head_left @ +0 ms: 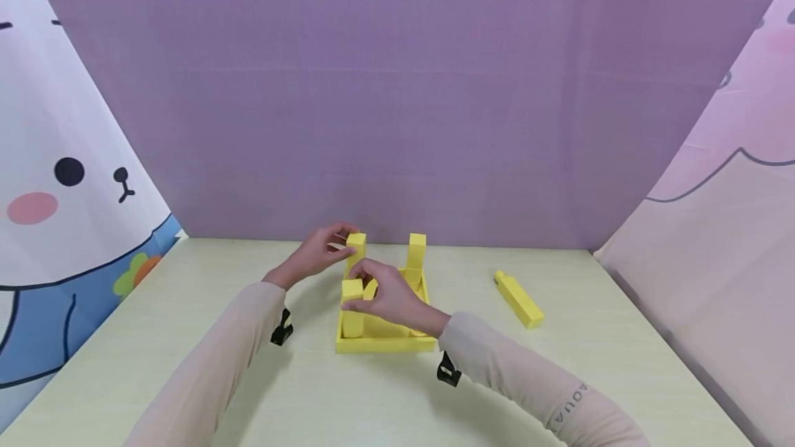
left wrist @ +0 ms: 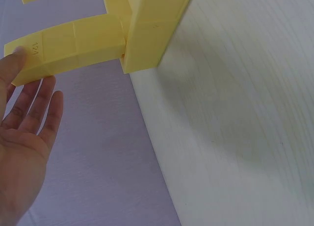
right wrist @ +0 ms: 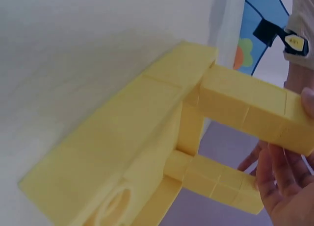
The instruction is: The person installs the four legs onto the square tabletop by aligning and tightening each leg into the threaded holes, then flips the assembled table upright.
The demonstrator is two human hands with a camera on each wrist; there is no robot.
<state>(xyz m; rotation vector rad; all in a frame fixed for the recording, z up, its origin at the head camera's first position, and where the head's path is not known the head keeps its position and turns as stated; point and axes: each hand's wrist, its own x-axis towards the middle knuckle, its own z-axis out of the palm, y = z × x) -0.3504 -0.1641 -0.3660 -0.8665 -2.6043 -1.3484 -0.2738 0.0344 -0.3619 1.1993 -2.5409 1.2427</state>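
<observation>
A shallow yellow square base (head_left: 385,345) with raised edges lies on the table, square posts standing at its corners. My left hand (head_left: 319,252) pinches the top of the back-left post (head_left: 357,241), thumb on one face and fingers behind it in the left wrist view. Around the upper part of the front-left post (head_left: 352,324), my right hand (head_left: 397,297) has its thumb and fingers. That post (right wrist: 245,101) meets the base corner in the right wrist view. A third post (head_left: 417,251) rises at the back right, untouched. At the front-right corner shows a round socket (right wrist: 117,205).
One loose yellow post (head_left: 520,302), with a narrower round end, lies on the pale tabletop (head_left: 373,405) right of the base. A purple cloth (head_left: 397,102) hangs behind the table. Printed cloths (head_left: 56,109) stand at both sides.
</observation>
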